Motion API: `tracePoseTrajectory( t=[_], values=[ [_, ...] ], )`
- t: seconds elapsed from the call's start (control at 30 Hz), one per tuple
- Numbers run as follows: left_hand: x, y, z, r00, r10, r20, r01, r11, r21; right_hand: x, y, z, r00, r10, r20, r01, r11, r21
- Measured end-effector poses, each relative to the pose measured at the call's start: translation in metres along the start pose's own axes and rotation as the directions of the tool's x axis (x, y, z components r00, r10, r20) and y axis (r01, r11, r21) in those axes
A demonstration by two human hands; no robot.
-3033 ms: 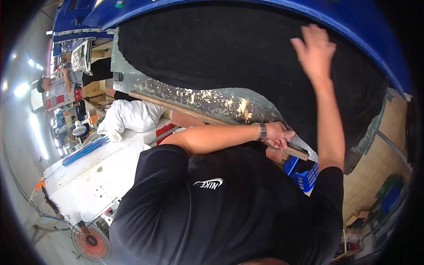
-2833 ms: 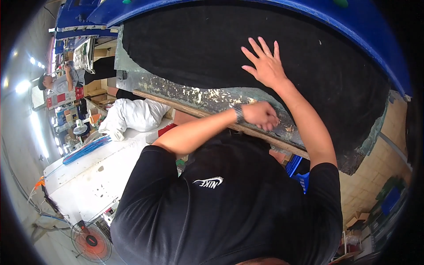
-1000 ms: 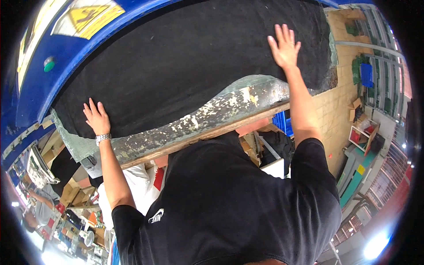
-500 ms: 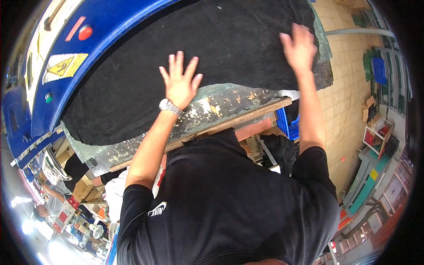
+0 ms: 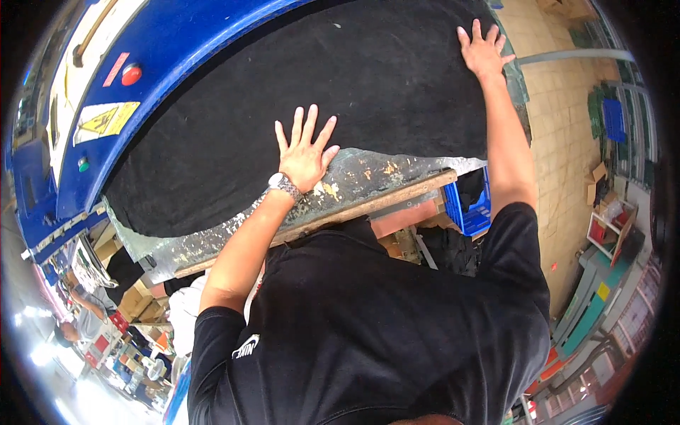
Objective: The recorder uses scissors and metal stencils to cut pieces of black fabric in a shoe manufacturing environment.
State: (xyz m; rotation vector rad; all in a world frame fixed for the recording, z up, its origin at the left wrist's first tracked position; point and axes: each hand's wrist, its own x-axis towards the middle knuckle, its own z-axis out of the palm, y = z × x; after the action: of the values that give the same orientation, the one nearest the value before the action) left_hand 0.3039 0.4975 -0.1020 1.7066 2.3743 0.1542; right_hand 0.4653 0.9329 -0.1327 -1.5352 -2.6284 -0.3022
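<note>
A large black sheet of soft material, perhaps leather or cloth, lies spread over a worn, paint-flecked board. My left hand, with a watch at its wrist, rests on the sheet's near edge, fingers spread. At the far right, my right hand lies flat with fingers apart, close to the sheet's right edge. Neither hand holds anything. Along the board's near side runs a wooden strip.
A blue machine body with a red button curves along the left and far side. Under the board's right end stands a blue crate. A grey bar crosses above the tiled floor. Another person is at the far left.
My right hand has moved farther away and its fingers have spread on the sheet. My left hand has shifted right and nearer to me. The sheet's right edge now sits farther left.
</note>
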Motion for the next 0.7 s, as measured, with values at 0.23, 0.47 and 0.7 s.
tracePoseTrajectory(
  t=[0.23,0.47,0.7],
  values=[
    [-0.020,0.000,-0.007,0.998,0.050,0.042,-0.049,0.998,-0.035,-0.126,-0.108,-0.047,0.820,-0.535,-0.203,0.572,0.766,0.293],
    [-0.066,-0.002,-0.017,0.976,0.216,-0.017,-0.207,0.908,-0.364,-0.109,0.117,-0.020,0.999,-0.035,-0.002,0.035,0.990,0.140],
    [-0.134,-0.033,-0.063,0.977,-0.143,-0.157,0.018,0.792,-0.610,-0.046,0.129,-0.100,0.981,0.194,0.029,-0.195,0.948,0.253]
  ],
)
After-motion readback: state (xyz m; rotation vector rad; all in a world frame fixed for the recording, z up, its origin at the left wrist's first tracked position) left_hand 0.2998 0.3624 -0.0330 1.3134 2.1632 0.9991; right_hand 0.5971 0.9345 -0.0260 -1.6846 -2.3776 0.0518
